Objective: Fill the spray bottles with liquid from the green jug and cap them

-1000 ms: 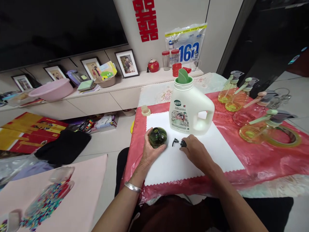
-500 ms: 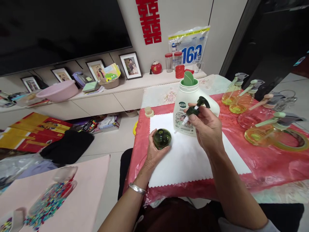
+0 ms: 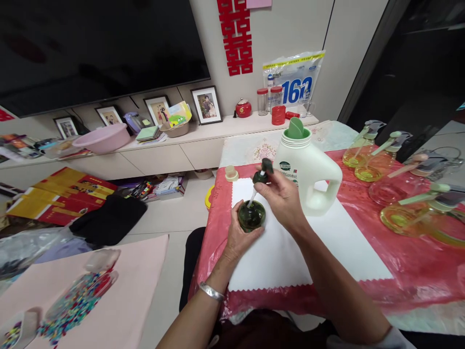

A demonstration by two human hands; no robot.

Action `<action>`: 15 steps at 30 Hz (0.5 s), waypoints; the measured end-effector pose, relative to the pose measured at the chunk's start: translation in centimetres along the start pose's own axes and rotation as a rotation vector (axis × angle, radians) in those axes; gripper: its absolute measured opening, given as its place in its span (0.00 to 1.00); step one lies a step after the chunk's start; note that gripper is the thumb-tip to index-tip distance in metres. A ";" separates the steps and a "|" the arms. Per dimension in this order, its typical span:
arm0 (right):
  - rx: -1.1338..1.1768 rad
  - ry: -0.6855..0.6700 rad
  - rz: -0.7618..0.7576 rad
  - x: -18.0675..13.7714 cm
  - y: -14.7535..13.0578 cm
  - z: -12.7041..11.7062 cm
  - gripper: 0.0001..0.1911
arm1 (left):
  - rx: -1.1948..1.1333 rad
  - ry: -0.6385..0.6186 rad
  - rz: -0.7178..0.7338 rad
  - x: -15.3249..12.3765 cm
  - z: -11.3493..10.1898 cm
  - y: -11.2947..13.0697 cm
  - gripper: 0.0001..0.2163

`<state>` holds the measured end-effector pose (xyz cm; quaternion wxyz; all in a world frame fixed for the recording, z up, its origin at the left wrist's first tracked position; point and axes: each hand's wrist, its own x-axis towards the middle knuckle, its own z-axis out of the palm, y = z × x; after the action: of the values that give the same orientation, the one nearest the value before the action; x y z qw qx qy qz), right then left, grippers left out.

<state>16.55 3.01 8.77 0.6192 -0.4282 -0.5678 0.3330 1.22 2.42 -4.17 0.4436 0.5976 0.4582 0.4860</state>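
Pinched in right hand (image 3: 284, 199), pump head (image 3: 262, 173) slants tube-down — left hand (image 3: 239, 238) clasps green bottle (image 3: 251, 217).

The left hand (image 3: 238, 240) covered the near side of the round dark green glass bottle (image 3: 252, 216), so its base could not be seen. The right hand (image 3: 286, 196) hid part of the dark pump head (image 3: 262, 173) and much of the label on the white plastic detergent jug (image 3: 312, 169). Whether the tip of the white tube (image 3: 251, 198) sat inside the bottle's mouth could not be told. The yellow-tinted spray bottle (image 3: 403, 218) was cut off by the right edge.
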 end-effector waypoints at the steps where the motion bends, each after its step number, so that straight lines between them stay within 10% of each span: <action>1: -0.036 -0.049 0.012 -0.1 0.4 0.2 0.20 | -0.006 -0.008 0.003 0.0 0.0 0.0 0.45; 15: -0.275 -0.202 0.039 -2.9 4.2 1.0 0.11 | -0.032 0.006 0.026 0.0 0.5 0.0 0.43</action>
<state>15.50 2.26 3.71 0.4880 -0.4842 -0.6590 0.3053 1.75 2.35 -4.23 0.4454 0.5948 0.4437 0.5009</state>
